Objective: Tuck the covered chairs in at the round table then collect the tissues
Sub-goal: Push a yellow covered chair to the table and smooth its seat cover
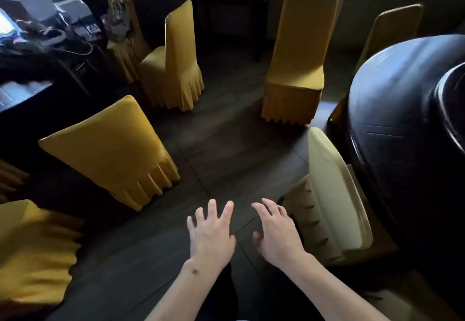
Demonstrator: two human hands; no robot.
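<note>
Both hands out in front, palms down, above bare dark floor. Left hand [211, 235] fingers spread wide, holding nothing. Right hand [276, 232] fingers splayed and slightly bent, holding nothing; its fingertips sit just beside the pale chair [334, 194], and contact cannot be made out.

That pale chair, washed out by light, stands pushed in at the round table [392, 109], back upright, skirt pleats facing the floor gap. Table top dark and glossy; a raised round rim [448, 99] at far right, perhaps a turntable or dish — contents not visible.

Yellow covered chairs loose on the floor, well apart from the table: facing chair [297, 64] just off the table's near edge; side-on chair [176, 59] left of centre; near-left chair [113, 149] with its back to the viewer; another, blurred, at lower left [32, 252]. One more chair back [395, 28] shows behind the table's far edge.

Open floor [221, 144] runs between the chairs, wide enough to walk.

Cluttered side table [45, 31] upper left, boxes and cables on it. No tissues identifiable.
</note>
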